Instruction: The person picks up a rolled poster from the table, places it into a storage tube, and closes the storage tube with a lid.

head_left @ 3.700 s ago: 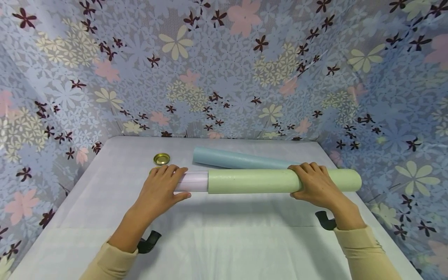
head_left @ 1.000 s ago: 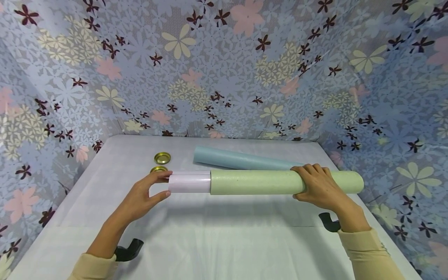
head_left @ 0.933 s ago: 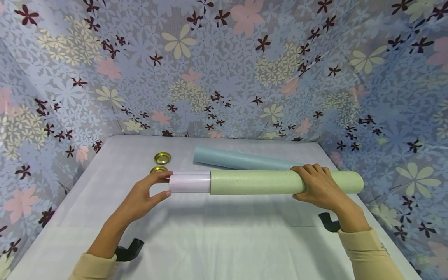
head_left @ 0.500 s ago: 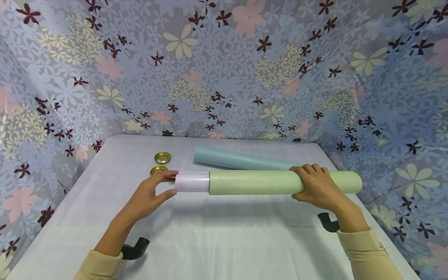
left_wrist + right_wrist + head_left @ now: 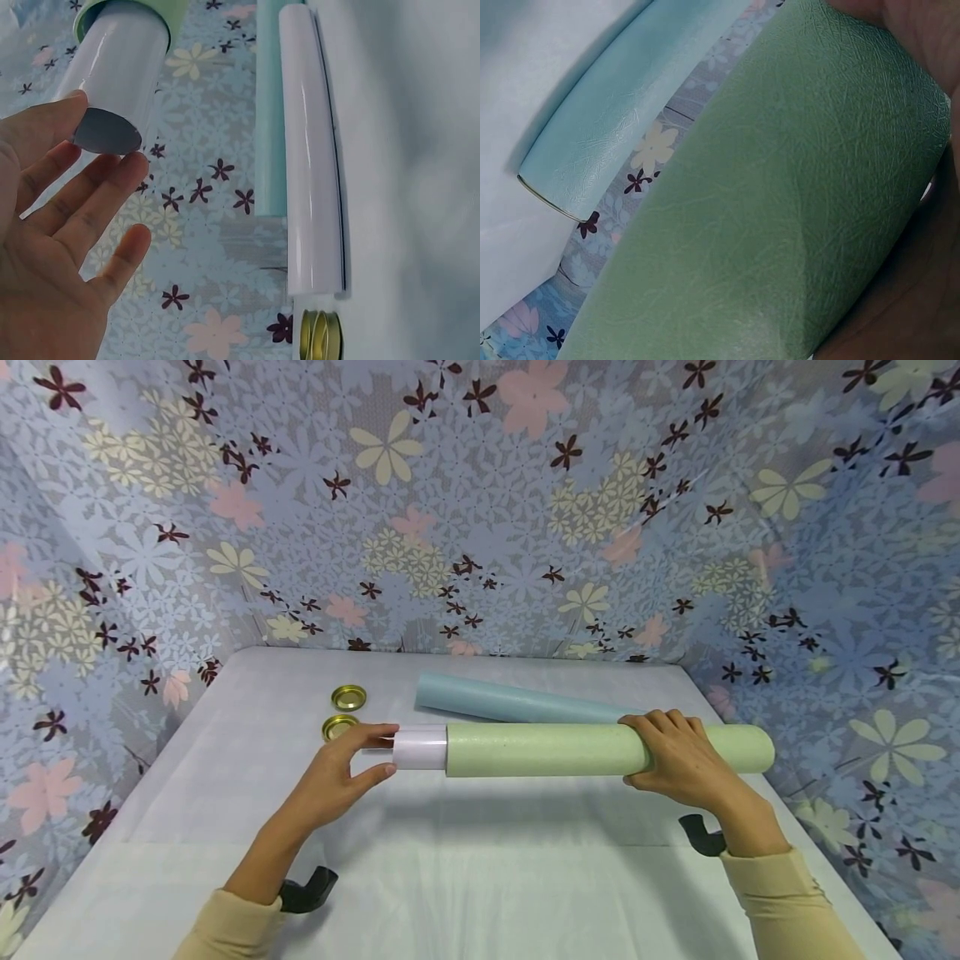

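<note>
A pale lavender tube [image 5: 420, 750] sticks out of the left end of a longer light green tube [image 5: 540, 750], held level above the table. With thumb and fingertips, my left hand [image 5: 330, 781] pinches the lavender tube's outer end, and its dark hollow opening [image 5: 109, 131] shows in the left wrist view. My right hand [image 5: 678, 760] grips the green tube from above near its right end. In the right wrist view the green tube's textured surface [image 5: 727, 217] fills the middle, with part of the hand at the right edge.
Behind lies a light blue tube [image 5: 510, 700], partly hidden by the green one. Two gold round lids [image 5: 348, 697] rest at the table's left. Another white tube [image 5: 311, 150] lies beside the blue one. Floral cloth [image 5: 480, 527] hangs around the white-covered table [image 5: 525, 877].
My left hand first slid left to the lavender tube's end, then moved right with it, so less of that tube shows outside the green one. The right hand stays nearly still.
</note>
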